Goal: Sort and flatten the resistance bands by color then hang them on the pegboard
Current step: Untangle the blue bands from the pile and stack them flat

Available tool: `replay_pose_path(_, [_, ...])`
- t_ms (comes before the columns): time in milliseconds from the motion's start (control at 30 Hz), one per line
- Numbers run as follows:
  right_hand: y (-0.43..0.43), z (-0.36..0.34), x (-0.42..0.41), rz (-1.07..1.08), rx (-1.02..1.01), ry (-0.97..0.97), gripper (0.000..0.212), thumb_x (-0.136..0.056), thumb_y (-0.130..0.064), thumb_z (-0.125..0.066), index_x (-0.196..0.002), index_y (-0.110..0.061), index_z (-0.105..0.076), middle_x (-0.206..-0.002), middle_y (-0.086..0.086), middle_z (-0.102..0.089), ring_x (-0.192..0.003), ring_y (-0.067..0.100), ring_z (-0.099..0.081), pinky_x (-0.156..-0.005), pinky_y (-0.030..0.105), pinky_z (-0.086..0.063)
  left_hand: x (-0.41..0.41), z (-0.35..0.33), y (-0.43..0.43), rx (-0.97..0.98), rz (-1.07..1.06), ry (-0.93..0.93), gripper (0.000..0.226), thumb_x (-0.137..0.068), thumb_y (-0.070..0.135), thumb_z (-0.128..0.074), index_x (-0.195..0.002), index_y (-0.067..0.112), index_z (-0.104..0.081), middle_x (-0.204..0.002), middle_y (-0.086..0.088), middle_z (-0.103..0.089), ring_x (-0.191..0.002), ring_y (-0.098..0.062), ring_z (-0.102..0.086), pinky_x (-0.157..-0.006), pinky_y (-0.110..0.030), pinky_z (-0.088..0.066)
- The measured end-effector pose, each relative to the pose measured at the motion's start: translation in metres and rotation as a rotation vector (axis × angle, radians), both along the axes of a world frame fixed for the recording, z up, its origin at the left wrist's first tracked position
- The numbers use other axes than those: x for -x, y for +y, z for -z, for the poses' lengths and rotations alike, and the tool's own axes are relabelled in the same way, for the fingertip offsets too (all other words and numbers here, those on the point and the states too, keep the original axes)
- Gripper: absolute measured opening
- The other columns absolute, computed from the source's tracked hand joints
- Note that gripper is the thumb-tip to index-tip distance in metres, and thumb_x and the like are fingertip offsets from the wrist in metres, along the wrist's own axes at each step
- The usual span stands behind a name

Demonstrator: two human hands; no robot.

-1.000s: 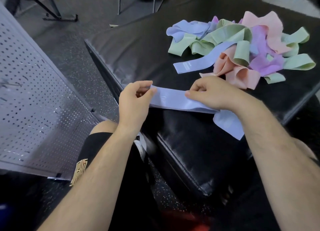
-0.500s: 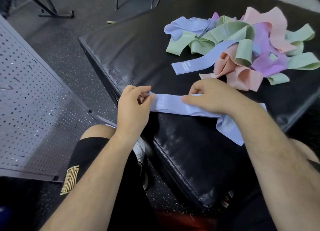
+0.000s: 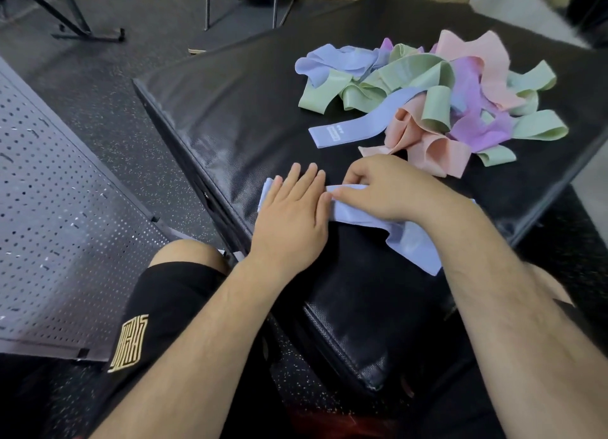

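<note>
The left hand (image 3: 291,208), fingers straight, presses the blue band (image 3: 348,213) onto the surface (image 3: 230,109); the right hand (image 3: 385,188) pinches it; pile (image 3: 427,93) at 1 o'clock.

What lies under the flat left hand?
A blue band, on the black mat; the left hand presses it flat. Its end shows beside the little finger; the part beneath the palm is covered.

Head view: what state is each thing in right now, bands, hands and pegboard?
Blue band: on the mat edge, left part flattened, right end rumpled and hanging off.
Left hand: flat, pressing the blue band.
Right hand: pinching the blue band.
Pile of bands: tangled, colors mixed.
Pegboard: no bands on it in view.
</note>
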State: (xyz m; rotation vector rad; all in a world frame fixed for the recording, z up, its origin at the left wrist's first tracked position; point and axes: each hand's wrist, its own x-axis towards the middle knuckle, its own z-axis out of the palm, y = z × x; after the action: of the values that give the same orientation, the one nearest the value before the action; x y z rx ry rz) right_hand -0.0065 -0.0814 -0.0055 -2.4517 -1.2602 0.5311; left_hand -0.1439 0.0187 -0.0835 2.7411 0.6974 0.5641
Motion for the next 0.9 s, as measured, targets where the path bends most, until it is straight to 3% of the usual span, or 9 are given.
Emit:
replay_pose_path(100, [-0.008,-0.008,-0.008,0.005,0.048,0.019,0.027,-0.088,-0.051,-0.066,-0.085,-0.024,-0.068,-0.083,-0.006,-0.067,-0.083,0.014,-0.062,-0.069,0.03,-0.046,-0.002,0.0,-0.001,-0.022,-0.023,-0.011,0.059,-0.103,0.04,-0.022,-0.146,0.01,-0.052,-0.155,-0.003,-0.046,-0.149,-0.027,-0.032,-0.122,-0.042,-0.018])
replay_pose_path(267, [-0.028,-0.015,-0.022,0.06,0.082,0.045,0.035,-0.083,-0.054,-0.071,-0.069,-0.022,-0.066,-0.067,-0.01,-0.057,-0.067,0.01,-0.053,-0.061,0.028,-0.037,-0.001,-0.004,-0.003,-0.009,-0.04,0.022,0.066,-0.101,0.048,-0.018,-0.149,0.014,-0.047,-0.158,0.0,-0.04,-0.151,-0.024,-0.027,-0.123,-0.038,-0.013])
replay_pose_path(400, [-0.045,-0.017,-0.026,0.119,0.008,0.05,0.034,-0.078,-0.055,-0.076,-0.078,-0.021,-0.068,-0.084,-0.007,-0.061,-0.079,0.011,-0.056,-0.062,0.029,-0.04,0.0,-0.008,-0.005,0.028,-0.052,0.093,0.066,-0.103,0.057,-0.021,-0.156,0.02,-0.034,-0.165,0.007,-0.025,-0.155,-0.014,-0.012,-0.124,-0.031,-0.001])
replay_pose_path(700, [-0.053,-0.001,-0.028,0.145,0.052,-0.017,0.036,-0.076,-0.06,-0.076,-0.084,-0.029,-0.061,-0.094,-0.007,-0.059,-0.083,0.013,-0.058,-0.067,0.032,-0.043,0.0,-0.01,-0.006,0.043,-0.051,0.122,0.064,-0.104,0.056,-0.03,-0.158,0.022,-0.03,-0.166,0.01,-0.02,-0.155,-0.011,-0.007,-0.124,-0.031,0.001])
replay_pose_path(800, [-0.054,0.006,-0.029,0.162,0.039,-0.012,0.038,-0.076,-0.061,-0.075,-0.086,-0.028,-0.06,-0.092,-0.01,-0.059,-0.083,0.012,-0.058,-0.067,0.032,-0.042,0.001,-0.011,-0.008,-0.025,-0.077,0.105,0.063,-0.105,0.053,-0.029,-0.156,0.016,-0.034,-0.164,0.004,-0.027,-0.155,-0.016,-0.011,-0.124,-0.033,0.003])
replay_pose_path(900, [-0.053,0.009,-0.031,0.155,0.03,-0.033,0.039,-0.076,-0.064,-0.074,-0.085,-0.029,-0.058,-0.091,-0.01,-0.059,-0.083,0.012,-0.058,-0.066,0.032,-0.041,-0.005,-0.018,-0.017,-0.273,-0.007,0.029,0.053,-0.101,0.033,-0.041,-0.144,0.003,-0.05,-0.152,-0.009,-0.048,-0.15,-0.03,-0.029,-0.124,-0.045,-0.008])
